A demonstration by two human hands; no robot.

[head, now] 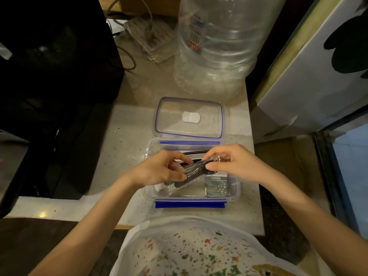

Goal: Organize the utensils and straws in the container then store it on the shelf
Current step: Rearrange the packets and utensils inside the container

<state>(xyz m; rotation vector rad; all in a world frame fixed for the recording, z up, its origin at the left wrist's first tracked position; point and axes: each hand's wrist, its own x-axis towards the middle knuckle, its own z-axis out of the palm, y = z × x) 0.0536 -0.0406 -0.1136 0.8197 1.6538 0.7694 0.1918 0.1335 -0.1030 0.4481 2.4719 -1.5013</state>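
A clear plastic container (235, 193) with blue clips sits open on the pale counter, just in front of me. Its clear lid (189, 118) with a blue seal lies flat right behind it. Over the container, my left hand (159, 170) and my right hand (233, 162) both grip a black utensil in a clear plastic wrapper (194, 170), one hand at each end. Inside the container a small silver-green sachet (217, 185) lies at the right. More dark wrapped items show at the back wall, partly hidden by my fingers.
A large clear water bottle (217, 46) stands behind the lid. A black appliance (55, 92) fills the left side. A power strip with cables (147, 34) lies at the back. A white panel (310, 80) rises on the right, beyond the counter's edge.
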